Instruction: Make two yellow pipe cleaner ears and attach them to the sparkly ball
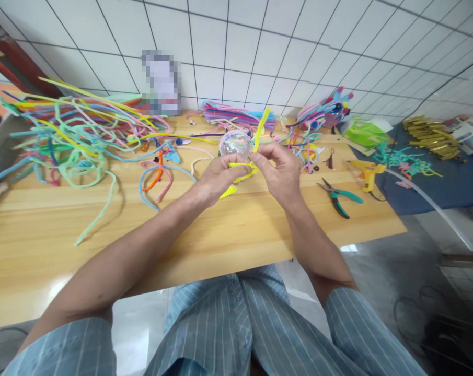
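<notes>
Both hands meet over the middle of the wooden table, working on a bright yellow pipe cleaner (262, 128). My left hand (222, 177) has its fingers closed round a bent, coiled part of it, with a yellow end sticking out below. My right hand (277, 167) pinches the same yellow pipe cleaner where a straight length rises up from the fingertips. Just behind the fingers stands a clear round container (235, 142); its contents are hard to make out. My fingers partly hide the yellow coil.
A tangle of coloured pipe cleaners (75, 141) covers the left side. A pipe cleaner bundle (236, 114) lies along the tiled wall. To the right are teal-handled pliers (340, 197), a yellow glue gun (367, 172) and gold twist strips (432, 136). The table's front edge (220, 271) is near my body.
</notes>
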Tool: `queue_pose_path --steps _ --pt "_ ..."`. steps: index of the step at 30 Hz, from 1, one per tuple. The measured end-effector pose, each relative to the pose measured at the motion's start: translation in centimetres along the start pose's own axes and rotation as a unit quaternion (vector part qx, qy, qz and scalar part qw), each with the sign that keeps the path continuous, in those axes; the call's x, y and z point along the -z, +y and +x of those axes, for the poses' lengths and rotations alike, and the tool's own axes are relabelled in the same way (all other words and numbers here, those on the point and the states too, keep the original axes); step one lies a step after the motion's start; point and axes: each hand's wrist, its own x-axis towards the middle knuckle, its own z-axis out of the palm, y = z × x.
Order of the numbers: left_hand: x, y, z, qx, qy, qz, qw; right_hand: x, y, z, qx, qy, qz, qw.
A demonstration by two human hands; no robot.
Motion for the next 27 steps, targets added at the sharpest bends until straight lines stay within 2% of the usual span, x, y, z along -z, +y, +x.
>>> queue_pose_path --steps 4,8,12,16,21,27 --pt "0.2 0.2 0.2 0.005 0.036 -0.009 0.999 0.0 0.2 -0.2 0.039 -0.013 -0.073 0.997" --pt "0.5 -0.1 0.6 0.008 0.053 -0.066 0.996 -0.1 1.0 -0.4 0.106 -0.034 -0.142 0.984" --pt "0.7 -0.3 0.8 -0.015 0.062 -0.126 0.990 -0.2 2.0 -0.5 0.181 -0.058 -0.178 0.966" --pt "0.6 0.0 0.7 -0.018 0.067 -0.146 0.987 -0.4 2.7 -0.5 0.221 -0.048 -0.199 0.954" --pt "0.5 0.8 0.4 -0.022 0.066 -0.158 0.985 -0.6 2.7 -0.6 0.222 -0.026 -0.192 0.956" --pt "0.6 1.1 0.2 -0.026 0.060 -0.164 0.984 -0.5 2.5 -0.6 0.184 -0.050 -0.150 0.970"
